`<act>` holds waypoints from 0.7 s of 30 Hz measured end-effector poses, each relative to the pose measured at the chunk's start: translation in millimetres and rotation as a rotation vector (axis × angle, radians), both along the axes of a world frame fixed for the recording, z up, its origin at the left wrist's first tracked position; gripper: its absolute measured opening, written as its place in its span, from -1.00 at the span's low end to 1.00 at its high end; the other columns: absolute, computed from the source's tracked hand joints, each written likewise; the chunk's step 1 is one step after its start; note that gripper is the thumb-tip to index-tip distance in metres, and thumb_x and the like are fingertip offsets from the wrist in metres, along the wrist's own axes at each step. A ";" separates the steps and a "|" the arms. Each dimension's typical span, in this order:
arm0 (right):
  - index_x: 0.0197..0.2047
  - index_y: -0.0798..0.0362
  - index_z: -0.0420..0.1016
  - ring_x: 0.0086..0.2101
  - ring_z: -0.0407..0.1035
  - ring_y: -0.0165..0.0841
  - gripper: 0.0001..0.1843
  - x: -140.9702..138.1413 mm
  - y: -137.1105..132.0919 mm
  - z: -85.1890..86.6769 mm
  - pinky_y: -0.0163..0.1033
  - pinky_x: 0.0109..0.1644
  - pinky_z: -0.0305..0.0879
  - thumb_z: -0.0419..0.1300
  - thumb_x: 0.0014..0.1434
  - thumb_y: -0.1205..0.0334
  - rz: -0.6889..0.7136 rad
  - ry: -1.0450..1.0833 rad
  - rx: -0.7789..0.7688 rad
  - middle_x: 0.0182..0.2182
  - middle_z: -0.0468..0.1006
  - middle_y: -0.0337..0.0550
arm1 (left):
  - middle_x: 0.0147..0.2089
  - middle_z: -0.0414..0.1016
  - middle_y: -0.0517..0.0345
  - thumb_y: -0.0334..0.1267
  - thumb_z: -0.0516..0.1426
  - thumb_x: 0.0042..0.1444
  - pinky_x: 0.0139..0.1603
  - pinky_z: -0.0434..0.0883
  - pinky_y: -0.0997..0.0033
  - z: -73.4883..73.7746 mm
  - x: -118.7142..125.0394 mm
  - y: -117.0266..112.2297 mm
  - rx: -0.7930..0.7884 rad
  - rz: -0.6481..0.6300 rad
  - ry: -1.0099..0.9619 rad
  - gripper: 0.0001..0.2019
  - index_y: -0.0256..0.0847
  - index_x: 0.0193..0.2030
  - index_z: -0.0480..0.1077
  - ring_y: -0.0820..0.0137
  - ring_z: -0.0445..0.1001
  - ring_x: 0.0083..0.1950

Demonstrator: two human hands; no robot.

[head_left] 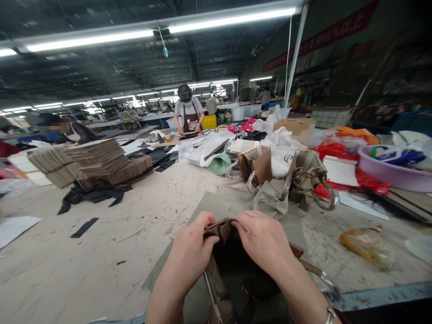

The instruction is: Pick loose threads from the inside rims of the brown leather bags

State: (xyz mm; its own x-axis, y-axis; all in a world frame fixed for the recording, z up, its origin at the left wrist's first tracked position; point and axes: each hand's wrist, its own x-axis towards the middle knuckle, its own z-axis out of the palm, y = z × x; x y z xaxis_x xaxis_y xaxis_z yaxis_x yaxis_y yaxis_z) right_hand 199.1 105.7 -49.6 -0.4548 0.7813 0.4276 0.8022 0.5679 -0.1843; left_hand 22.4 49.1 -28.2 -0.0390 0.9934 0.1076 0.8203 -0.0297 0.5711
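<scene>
A brown handbag lies below me at the table's front edge, its dark mouth facing up. My left hand pinches the bag's far rim between thumb and fingers. Just to the right, my right hand grips the same rim, its fingertips curled over the edge. Folded brown fabric shows between the two hands. A handle with clear wrapping sticks out to the right of my right forearm. Under the bag spreads a grey-green sheet. The bag's lower part is out of frame.
Two brown bags with wrapped handles, one boxy and one slouched, stand beyond my hands. Stacked grey-brown pieces sit at the left. A lilac basin and a plastic bag with yellow contents are at the right. A co-worker in an apron stands across the table.
</scene>
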 end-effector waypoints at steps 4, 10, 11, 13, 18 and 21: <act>-0.45 0.00 0.40 -0.36 0.37 -0.34 -0.78 3.0 -4.2 1.7 -0.22 -0.31 0.06 0.14 0.26 0.29 0.007 0.013 -0.023 -0.47 0.48 -0.27 | -0.26 0.49 0.22 -0.40 0.07 0.07 -0.19 0.27 0.36 3.9 -1.6 -5.5 -0.035 0.015 0.048 -0.83 -0.10 -0.19 0.28 0.31 0.46 -0.19; -0.43 0.00 0.44 -0.35 0.38 -0.36 -0.78 14.5 -7.5 2.0 -0.24 -0.31 0.08 0.13 0.27 0.29 0.062 0.011 -0.055 -0.46 0.48 -0.28 | -0.30 0.49 0.28 -0.45 0.03 0.11 -0.23 0.24 0.43 7.2 1.1 -6.7 -0.042 -0.078 -0.013 -0.82 -0.09 -0.19 0.26 0.39 0.44 -0.24; -0.43 0.00 0.44 -0.35 0.38 -0.35 -0.79 15.4 -6.7 1.6 -0.24 -0.31 0.09 0.13 0.27 0.29 0.057 0.006 -0.056 -0.46 0.48 -0.27 | -0.31 0.48 0.29 -0.45 0.03 0.11 -0.23 0.23 0.43 6.4 2.0 -5.3 -0.044 -0.083 -0.015 -0.82 -0.09 -0.19 0.27 0.39 0.44 -0.24; -0.42 0.01 0.44 -0.34 0.39 -0.35 -0.79 16.2 -4.6 0.9 -0.24 -0.31 0.09 0.13 0.27 0.29 0.035 -0.001 -0.061 -0.46 0.48 -0.27 | -0.30 0.49 0.29 -0.43 0.03 0.12 -0.23 0.23 0.42 4.4 3.3 -2.4 -0.046 -0.078 -0.009 -0.84 -0.09 -0.21 0.30 0.38 0.44 -0.23; -0.21 -0.07 0.52 -0.26 0.42 -0.36 -0.88 14.3 -1.6 1.0 -0.27 -0.26 0.15 0.15 0.28 0.28 0.098 0.047 -0.104 -0.33 0.55 -0.29 | -0.27 0.52 0.27 -0.42 0.05 0.12 -0.22 0.23 0.42 2.3 3.8 0.3 -0.073 -0.075 0.008 -0.83 -0.09 -0.21 0.39 0.37 0.45 -0.20; -0.17 -0.10 0.53 -0.24 0.43 -0.37 -0.84 10.9 -2.0 2.1 -0.28 -0.24 0.17 0.13 0.29 0.30 0.125 0.063 -0.113 -0.30 0.57 -0.29 | -0.29 0.52 0.26 -0.42 0.05 0.12 -0.22 0.23 0.43 2.8 3.4 -0.1 -0.066 -0.085 0.018 -0.83 -0.10 -0.23 0.41 0.37 0.45 -0.22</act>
State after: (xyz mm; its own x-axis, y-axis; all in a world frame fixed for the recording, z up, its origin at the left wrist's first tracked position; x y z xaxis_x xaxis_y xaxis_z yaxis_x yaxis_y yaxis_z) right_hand 210.1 103.6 -47.6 -0.5265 0.7651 0.3707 0.7115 0.6352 -0.3005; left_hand 25.8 49.0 -25.4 0.0466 0.9981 0.0414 0.8265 -0.0618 0.5596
